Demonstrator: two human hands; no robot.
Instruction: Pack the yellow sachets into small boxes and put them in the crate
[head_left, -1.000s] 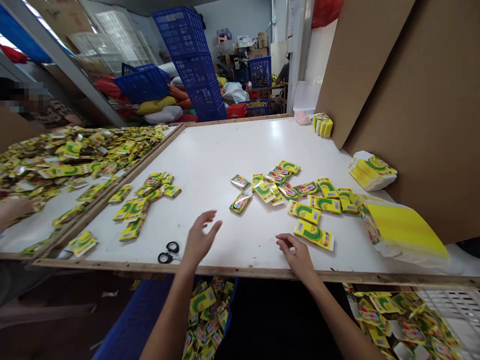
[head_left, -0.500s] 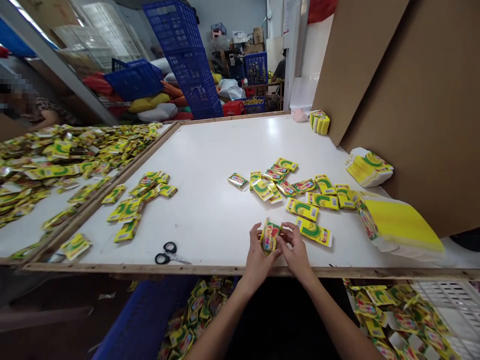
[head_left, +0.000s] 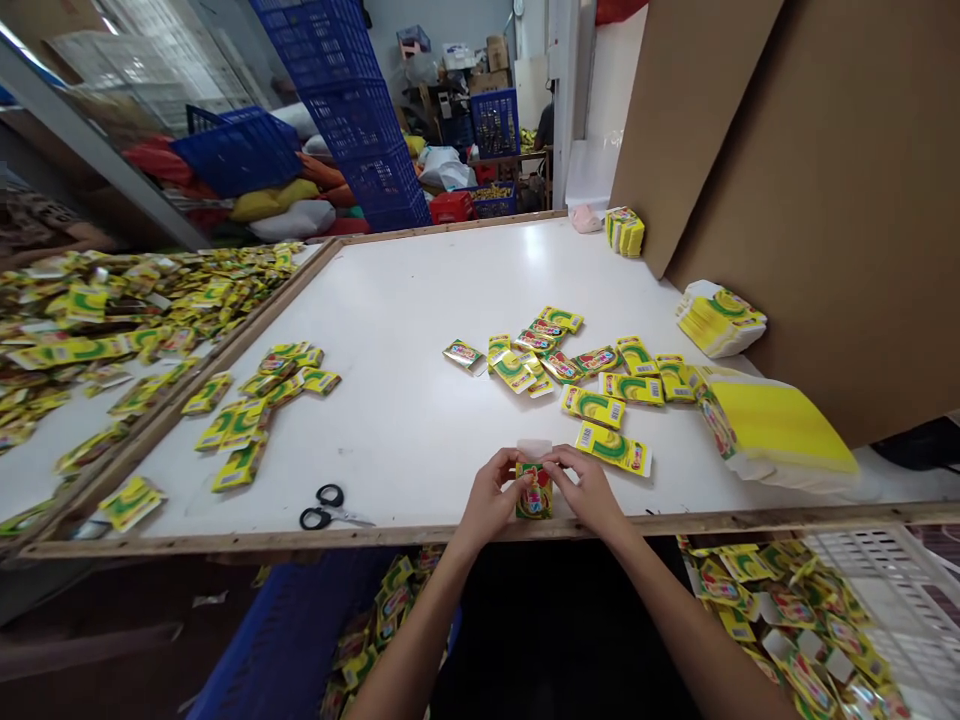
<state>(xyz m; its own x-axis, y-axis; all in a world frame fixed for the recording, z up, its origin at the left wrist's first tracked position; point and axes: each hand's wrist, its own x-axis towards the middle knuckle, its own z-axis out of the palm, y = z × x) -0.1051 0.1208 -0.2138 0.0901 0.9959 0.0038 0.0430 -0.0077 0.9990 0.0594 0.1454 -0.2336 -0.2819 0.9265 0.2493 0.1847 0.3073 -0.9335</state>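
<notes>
Near the front edge of the white table (head_left: 405, 400), a small yellow, green and red printed carton (head_left: 534, 497) is held between both hands. My left hand (head_left: 491, 497) grips its left side, thumb on the printed face. My right hand (head_left: 585, 490) pinches its upper right part. A pale flap (head_left: 534, 447) stands out at the carton's top end. Just beyond my right hand lies a yellow carton (head_left: 615, 449), with several more cartons (head_left: 592, 406) spread behind it. Black-handled scissors (head_left: 330, 508) rest to the left of my left hand.
A stack of flat yellow cartons (head_left: 787, 425) leans at the right, with smaller stacks (head_left: 720, 318) behind. Several cartons (head_left: 244, 425) lie at the left. A wooden rail (head_left: 225, 335) separates a heap of cartons (head_left: 150, 285). Below the table edge are a blue bin (head_left: 262, 640) and a white crate (head_left: 877, 590).
The carton has turned more upright toward me, and a pale flap now shows at its top. My hands have shifted to its upper part. The view has swung slightly right.
</notes>
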